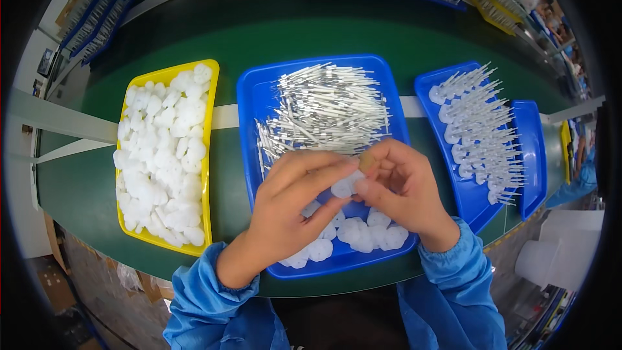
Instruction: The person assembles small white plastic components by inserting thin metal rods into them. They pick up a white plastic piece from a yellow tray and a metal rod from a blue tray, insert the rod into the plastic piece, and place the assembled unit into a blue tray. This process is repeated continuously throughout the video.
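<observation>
Head view: both hands meet over the middle blue tray (253,100) on the green table (272,32). Left hand (291,210) and right hand (402,188) each close their grip on one white plastic disc (342,187), pinched between the fingertips at the picture's centre. Metal pins (327,107) fill the tray at 12 o'clock; loose discs (363,233) lie at 6. At 9 o'clock sits a yellow tray (208,175) of white discs; at 3 o'clock, a blue tray (470,204) of assembled pins.

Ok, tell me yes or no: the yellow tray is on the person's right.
No: the yellow tray, full of white plastic discs, lies to the left of the left hand and the middle blue tray.
</observation>
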Motion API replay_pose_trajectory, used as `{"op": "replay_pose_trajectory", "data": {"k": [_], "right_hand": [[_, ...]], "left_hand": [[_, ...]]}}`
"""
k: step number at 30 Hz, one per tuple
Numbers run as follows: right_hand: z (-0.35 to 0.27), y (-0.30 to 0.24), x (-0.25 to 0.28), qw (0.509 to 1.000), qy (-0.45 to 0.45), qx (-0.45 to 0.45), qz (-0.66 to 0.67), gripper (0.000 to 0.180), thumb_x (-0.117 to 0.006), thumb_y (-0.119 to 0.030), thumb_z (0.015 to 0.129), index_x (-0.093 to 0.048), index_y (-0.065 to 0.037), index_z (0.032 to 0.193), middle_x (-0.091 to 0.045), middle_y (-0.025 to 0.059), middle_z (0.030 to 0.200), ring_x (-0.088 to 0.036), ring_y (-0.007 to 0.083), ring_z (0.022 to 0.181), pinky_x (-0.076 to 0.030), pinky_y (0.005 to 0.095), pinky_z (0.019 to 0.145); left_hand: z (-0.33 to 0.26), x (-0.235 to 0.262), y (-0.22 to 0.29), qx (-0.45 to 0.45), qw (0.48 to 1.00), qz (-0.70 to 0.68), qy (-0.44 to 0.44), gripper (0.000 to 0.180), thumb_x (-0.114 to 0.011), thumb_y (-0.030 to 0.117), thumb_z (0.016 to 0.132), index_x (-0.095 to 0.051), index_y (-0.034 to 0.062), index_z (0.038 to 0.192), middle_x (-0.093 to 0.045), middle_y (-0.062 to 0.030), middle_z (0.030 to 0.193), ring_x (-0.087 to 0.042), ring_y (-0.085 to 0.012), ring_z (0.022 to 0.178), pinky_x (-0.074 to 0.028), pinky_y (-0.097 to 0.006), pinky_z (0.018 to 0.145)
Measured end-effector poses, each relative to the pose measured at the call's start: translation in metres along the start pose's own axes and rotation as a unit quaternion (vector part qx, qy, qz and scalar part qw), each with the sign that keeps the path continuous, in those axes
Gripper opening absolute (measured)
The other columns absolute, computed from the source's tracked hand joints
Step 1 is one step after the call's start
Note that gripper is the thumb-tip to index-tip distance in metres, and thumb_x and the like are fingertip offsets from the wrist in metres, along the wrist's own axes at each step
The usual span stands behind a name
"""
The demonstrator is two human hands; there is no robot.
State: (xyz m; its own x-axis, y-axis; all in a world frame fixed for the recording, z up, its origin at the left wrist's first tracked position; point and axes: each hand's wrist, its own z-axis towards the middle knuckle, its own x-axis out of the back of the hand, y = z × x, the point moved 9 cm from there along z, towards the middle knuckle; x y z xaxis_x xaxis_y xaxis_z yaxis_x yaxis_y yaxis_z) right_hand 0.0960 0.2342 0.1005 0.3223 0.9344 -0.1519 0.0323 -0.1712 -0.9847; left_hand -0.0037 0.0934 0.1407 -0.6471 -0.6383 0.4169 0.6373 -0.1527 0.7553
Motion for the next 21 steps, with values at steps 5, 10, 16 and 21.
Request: {"op": "replay_pose_trajectory", "data": {"k": [5, 10, 16, 21], "right_hand": [[-0.014, -0.006, 0.002, 0.999, 0.011, 0.023, -0.031, 0.029, -0.081, 0.001, 0.099, -0.068, -0.001, 0.125, -0.075, 0.0049, 0.105, -0.074, 0.0099, 0.094, -0.061, 0.0255, 0.080], [-0.019, -0.015, 0.011, 0.976, 0.016, 0.051, -0.213, 0.025, -0.084, 0.000, 0.093, -0.076, -0.004, 0.116, -0.076, 0.0070, 0.107, -0.075, 0.0147, 0.092, -0.061, 0.0298, 0.077], [-0.033, -0.035, 0.005, 0.804, -0.020, 0.250, -0.539, 0.032, -0.091, -0.008, 0.073, -0.080, -0.010, 0.103, -0.075, 0.0045, 0.109, -0.073, 0.0299, 0.100, -0.060, 0.0423, 0.085], [-0.034, -0.038, 0.001, 0.821, -0.019, 0.201, -0.535, 0.026, -0.090, -0.013, 0.077, -0.080, -0.012, 0.100, -0.072, 0.0036, 0.104, -0.069, 0.0272, 0.101, -0.055, 0.0423, 0.086]], "left_hand": [[0.001, -0.004, 0.002, -0.014, 1.000, -0.007, -0.022, 0.053, -0.094, 0.000, 0.078, -0.080, 0.0062, 0.129, -0.076, -0.0128, 0.129, -0.073, -0.0300, 0.115, -0.059, -0.039, 0.096], [0.000, -0.007, 0.004, -0.028, 0.999, 0.020, -0.031, 0.068, -0.091, -0.002, 0.079, -0.073, 0.0092, 0.143, -0.076, -0.0116, 0.130, -0.073, -0.0306, 0.111, -0.059, -0.038, 0.091], [-0.006, -0.025, -0.011, 0.148, 0.979, 0.049, -0.130, 0.071, -0.080, -0.002, 0.084, -0.066, 0.0113, 0.153, -0.077, -0.0123, 0.121, -0.074, -0.0309, 0.097, -0.062, -0.039, 0.083], [-0.008, -0.040, -0.001, 0.050, 0.980, 0.113, -0.158, 0.054, -0.077, -0.001, 0.086, -0.075, 0.0085, 0.138, -0.080, -0.0107, 0.109, -0.073, -0.0304, 0.089, -0.061, -0.040, 0.081]]}}
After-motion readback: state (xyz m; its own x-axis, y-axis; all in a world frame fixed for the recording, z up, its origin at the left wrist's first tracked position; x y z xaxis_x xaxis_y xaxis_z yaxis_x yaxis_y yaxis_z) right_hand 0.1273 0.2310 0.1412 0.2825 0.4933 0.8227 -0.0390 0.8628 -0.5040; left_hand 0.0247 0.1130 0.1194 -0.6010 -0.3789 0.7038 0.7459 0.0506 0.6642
